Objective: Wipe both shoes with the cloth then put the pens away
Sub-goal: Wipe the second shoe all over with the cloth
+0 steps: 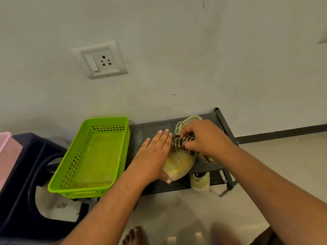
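Note:
A pale yellow shoe [178, 164] lies on the top shelf of a dark rack [150, 131], toe towards me. My left hand [152, 154] lies flat along the shoe's left side, fingers straight and thumb at the toe. My right hand [205, 137] grips a bunched dark striped cloth [182, 143] against the top of the shoe, over its laces. A second pale shoe [200, 182] stands on the lower shelf below. No pens are in view.
A lime green perforated basket [74, 161], with nothing in it, sits left of the rack on a dark blue stool [21, 174]. A pink basket [7, 149] shows at the far left edge. The wall with a socket [100, 59] stands behind. My bare foot [134, 236] is on the floor.

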